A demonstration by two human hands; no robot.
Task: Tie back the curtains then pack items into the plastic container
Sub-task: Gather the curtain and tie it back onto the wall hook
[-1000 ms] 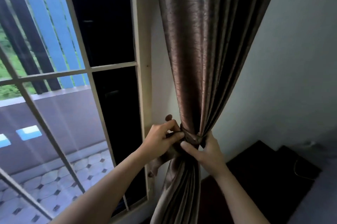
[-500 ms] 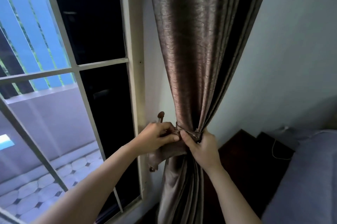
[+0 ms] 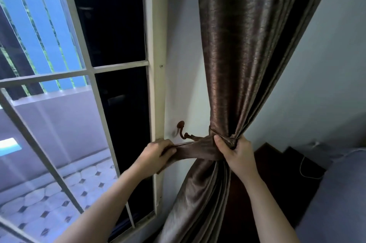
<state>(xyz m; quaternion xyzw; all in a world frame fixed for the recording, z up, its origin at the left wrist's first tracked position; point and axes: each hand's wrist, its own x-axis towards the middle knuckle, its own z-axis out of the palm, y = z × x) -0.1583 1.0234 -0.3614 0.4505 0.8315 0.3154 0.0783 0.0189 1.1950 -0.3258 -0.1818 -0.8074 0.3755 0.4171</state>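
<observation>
At lower centre our right hand [image 3: 235, 151] grips the gathered curtain [image 3: 247, 64] and our left hand [image 3: 156, 152] pinches the tieback band [image 3: 198, 148] beside the wall hook [image 3: 183, 130]; we judge securing the band and all packing outstanding.

One curtain [image 3: 247, 54], one tieback [image 3: 198, 149], one wall hook [image 3: 183, 130], two hands [image 3: 156, 153] [image 3: 235, 152]

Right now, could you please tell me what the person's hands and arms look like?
The left hand and right hand are bare: no gloves, rings, watch or bracelet show. The left forearm and right forearm are uncovered as far as the frame's bottom edge; no sleeve is visible.
</observation>
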